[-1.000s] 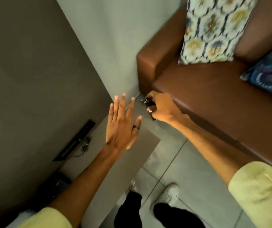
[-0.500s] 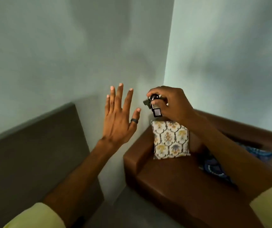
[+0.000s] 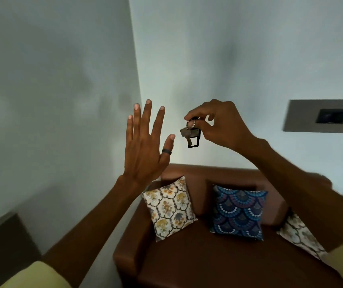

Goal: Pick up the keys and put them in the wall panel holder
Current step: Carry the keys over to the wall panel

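Note:
My right hand (image 3: pixel 218 125) pinches the ring of a small bunch of keys (image 3: pixel 190 135), which dangles in the air with a black tag hanging below. My left hand (image 3: pixel 143 148) is raised beside it, fingers spread, palm away, holding nothing; a dark ring sits on the thumb. A grey wall panel (image 3: pixel 303 119) with a dark rectangular recess (image 3: pixel 332 116) is mounted on the wall at the right, well to the right of the keys and about level with them.
A brown leather sofa (image 3: pixel 197 262) stands below in the corner, with a floral cushion (image 3: pixel 169 208), a blue patterned cushion (image 3: pixel 239 213) and another floral cushion (image 3: pixel 299 233). A dark panel (image 3: pixel 4 244) is at the lower left. Pale walls meet in a corner behind my hands.
The view has swung up and to the right, from the floor to the wall. My right hand has lifted the keys, which now hang by the ring, and the wall panel has come into sight.

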Action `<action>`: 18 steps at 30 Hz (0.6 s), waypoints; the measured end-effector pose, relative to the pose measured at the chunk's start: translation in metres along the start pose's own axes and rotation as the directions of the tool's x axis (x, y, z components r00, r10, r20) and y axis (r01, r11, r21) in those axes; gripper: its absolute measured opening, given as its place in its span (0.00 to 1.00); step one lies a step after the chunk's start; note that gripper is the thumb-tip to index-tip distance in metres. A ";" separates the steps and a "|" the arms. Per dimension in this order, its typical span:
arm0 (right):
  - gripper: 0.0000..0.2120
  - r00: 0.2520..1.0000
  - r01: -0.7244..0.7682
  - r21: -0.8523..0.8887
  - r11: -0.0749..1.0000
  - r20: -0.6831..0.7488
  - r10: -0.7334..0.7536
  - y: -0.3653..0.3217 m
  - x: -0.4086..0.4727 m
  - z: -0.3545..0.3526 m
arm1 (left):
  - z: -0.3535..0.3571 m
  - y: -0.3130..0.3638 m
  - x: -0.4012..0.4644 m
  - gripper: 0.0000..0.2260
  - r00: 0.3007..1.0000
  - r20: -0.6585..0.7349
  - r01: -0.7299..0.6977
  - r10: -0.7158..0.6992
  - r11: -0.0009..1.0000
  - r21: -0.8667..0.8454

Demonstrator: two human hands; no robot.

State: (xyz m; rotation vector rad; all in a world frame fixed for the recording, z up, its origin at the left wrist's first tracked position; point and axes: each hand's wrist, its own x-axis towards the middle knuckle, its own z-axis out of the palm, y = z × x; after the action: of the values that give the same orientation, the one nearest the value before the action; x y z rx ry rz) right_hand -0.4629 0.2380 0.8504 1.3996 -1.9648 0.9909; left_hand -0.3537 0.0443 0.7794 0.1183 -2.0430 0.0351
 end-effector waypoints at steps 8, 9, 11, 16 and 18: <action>0.05 0.967 -0.174 -0.044 0.984 -0.196 0.162 0.075 -0.063 -0.157 | 0.051 0.163 0.049 0.30 0.979 -0.136 -0.156 0.151 0.987 -0.032; 0.05 0.959 -0.195 -0.053 0.979 -0.219 0.179 0.084 -0.074 -0.177 | 0.057 0.185 0.054 0.30 0.978 -0.146 -0.157 0.152 0.987 -0.029; 0.05 0.937 -0.254 -0.068 0.965 -0.266 0.228 0.104 -0.100 -0.226 | 0.072 0.241 0.063 0.30 0.972 -0.167 -0.177 0.168 0.984 -0.038; 0.06 0.881 -0.374 -0.113 0.921 -0.355 0.314 0.150 -0.162 -0.331 | 0.109 0.370 0.072 0.31 0.961 -0.204 -0.209 0.188 0.974 -0.087; 0.07 0.860 -0.411 -0.126 0.903 -0.383 0.338 0.165 -0.184 -0.368 | 0.122 0.416 0.072 0.31 0.958 -0.197 -0.233 0.206 0.965 -0.123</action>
State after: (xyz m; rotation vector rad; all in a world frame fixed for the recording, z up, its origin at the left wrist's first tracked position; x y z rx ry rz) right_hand -0.5574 0.6697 0.8848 0.6736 -2.0276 1.0843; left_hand -0.5355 0.4443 0.7988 -0.1985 -1.8596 0.0346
